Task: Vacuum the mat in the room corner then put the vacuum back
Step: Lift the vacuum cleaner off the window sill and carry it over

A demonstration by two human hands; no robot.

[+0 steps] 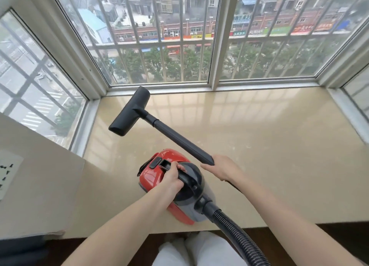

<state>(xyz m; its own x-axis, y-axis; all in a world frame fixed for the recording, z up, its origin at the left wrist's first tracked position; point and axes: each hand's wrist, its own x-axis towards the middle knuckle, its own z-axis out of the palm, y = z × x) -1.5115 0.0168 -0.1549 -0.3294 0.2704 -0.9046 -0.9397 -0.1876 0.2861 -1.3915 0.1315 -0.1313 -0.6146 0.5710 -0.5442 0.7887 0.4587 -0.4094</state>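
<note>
A glossy beige bay-window sill (269, 146) spans the space under the barred windows, mirroring their panes. A red and grey canister vacuum (151, 176) sits on it near the front left, beside the wall; its corrugated black hose (235, 231) hangs past the sill's front edge.

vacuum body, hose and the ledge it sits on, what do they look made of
The vacuum body looks like glossy moulded plastic, red with grey parts: it shows sharp window highlights. The hose looks like flexible ribbed plastic, black and matte, with even ridges. The ledge looks like polished stone or glazed tile, beige: it mirrors the window bars; which of the two is unclear.
</note>
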